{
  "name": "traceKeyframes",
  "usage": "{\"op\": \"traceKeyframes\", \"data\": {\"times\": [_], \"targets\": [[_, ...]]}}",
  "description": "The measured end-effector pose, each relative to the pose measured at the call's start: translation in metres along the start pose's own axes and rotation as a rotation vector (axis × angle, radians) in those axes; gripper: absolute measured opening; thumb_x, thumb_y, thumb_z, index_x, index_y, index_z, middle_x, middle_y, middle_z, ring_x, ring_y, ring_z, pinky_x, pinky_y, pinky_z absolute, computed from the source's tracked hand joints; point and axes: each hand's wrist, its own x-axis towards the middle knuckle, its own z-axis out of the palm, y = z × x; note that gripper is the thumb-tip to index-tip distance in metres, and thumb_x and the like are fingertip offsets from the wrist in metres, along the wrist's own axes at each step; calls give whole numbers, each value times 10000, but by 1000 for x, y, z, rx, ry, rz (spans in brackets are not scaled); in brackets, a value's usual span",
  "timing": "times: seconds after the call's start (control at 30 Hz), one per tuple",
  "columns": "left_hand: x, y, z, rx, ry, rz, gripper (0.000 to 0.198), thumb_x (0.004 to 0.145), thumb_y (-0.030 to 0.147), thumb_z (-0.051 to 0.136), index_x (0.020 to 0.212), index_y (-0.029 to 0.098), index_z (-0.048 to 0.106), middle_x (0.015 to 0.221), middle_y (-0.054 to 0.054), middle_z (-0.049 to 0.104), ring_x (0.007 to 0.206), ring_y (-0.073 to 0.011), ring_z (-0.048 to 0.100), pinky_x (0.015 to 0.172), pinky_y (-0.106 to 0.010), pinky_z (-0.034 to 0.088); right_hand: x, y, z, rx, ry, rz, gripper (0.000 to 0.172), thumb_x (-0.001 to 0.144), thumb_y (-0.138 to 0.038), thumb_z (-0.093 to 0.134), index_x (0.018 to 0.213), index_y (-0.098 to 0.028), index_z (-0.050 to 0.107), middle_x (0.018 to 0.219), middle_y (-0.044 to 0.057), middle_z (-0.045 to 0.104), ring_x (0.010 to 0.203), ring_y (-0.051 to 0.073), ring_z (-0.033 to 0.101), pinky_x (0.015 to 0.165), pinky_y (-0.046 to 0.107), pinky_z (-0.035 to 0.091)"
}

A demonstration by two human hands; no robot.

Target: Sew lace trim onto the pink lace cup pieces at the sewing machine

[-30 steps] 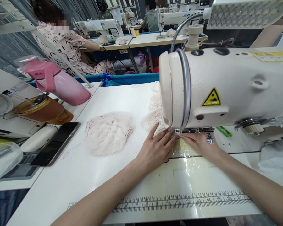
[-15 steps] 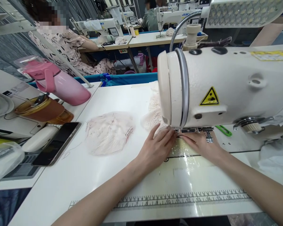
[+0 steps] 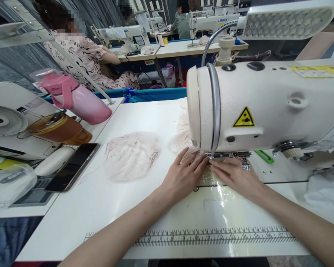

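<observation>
I have my left hand (image 3: 183, 174) palm down and spread, one finger standing apart from the others, on the thin, pale pink gathered cloth (image 3: 180, 141). That cloth lies just left of the head of the cream-white metal sewing machine (image 3: 269, 100), running from under my fingers towards the far edge of the white, smooth worktop (image 3: 97, 215); whether it is one piece or several, I cannot tell. My right hand (image 3: 236, 176) lies low beside the silvery metal parts (image 3: 228, 154) under the machine's head, its fingertips near those of my left. I cannot tell whether they pinch any cloth.

I judge that the cloth at the machine is partway through being handled, since it is under my left fingers and close to the metal parts; how much is stitched is hidden. A second pale pink, roundish piece of sheer cloth (image 3: 132, 155), with reddish threads at its sides, lies flat towards the worktop's left edge, well apart from my hands. Whether it is finished or waiting, I cannot tell. A black, flat phone (image 3: 72, 167) lies across that left edge.
</observation>
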Motion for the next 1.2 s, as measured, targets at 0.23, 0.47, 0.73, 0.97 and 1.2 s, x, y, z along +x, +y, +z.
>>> {"op": "traceKeyframes", "data": {"times": [0.23, 0.47, 0.73, 0.97, 1.2], "targets": [[0, -1, 2, -23, 47, -11, 322, 957, 228, 458, 1250, 158, 572, 1263, -62, 614, 1176, -246, 563, 1135, -502, 256, 1, 1, -3, 23, -54, 14, 264, 916, -356, 503, 1103, -297, 681, 931, 60, 707, 838, 241, 667, 834, 487, 522], [2, -1, 1, -44, 28, -45, 323, 968, 247, 421, 1232, 147, 578, 1296, -72, 586, 1190, -250, 553, 1122, -516, 277, 1, 1, -1, -1, -43, 2, 292, 920, -381, 497, 1148, -291, 655, 976, 71, 699, 903, 256, 654, 830, 488, 528], [2, -1, 1, -46, -6, -81, 364, 963, 267, 409, 1275, 131, 538, 1335, -79, 554, 1191, -253, 544, 1130, -526, 241, 2, 0, 2, -116, -76, -47, 348, 948, -393, 435, 1246, -283, 579, 1045, 73, 689, 987, 277, 627, 857, 493, 498], [3, 0, 0, -43, -45, -97, 395, 966, 293, 388, 1305, 139, 519, 1364, -74, 530, 1187, -259, 534, 1135, -519, 220, -3, 6, 2, -219, 1, -154, 315, 954, -299, 412, 1193, -246, 610, 1019, 69, 704, 805, 245, 638, 884, 508, 437], [0, 0, 1, -48, -91, -125, 419, 984, 340, 341, 1322, 155, 507, 1389, -56, 507, 1241, -235, 479, 1163, -503, 147, 5, 10, -6, -64, 33, -75, 214, 906, -230, 494, 1002, -261, 683, 932, 32, 720, 781, 199, 628, 765, 362, 411]]}}
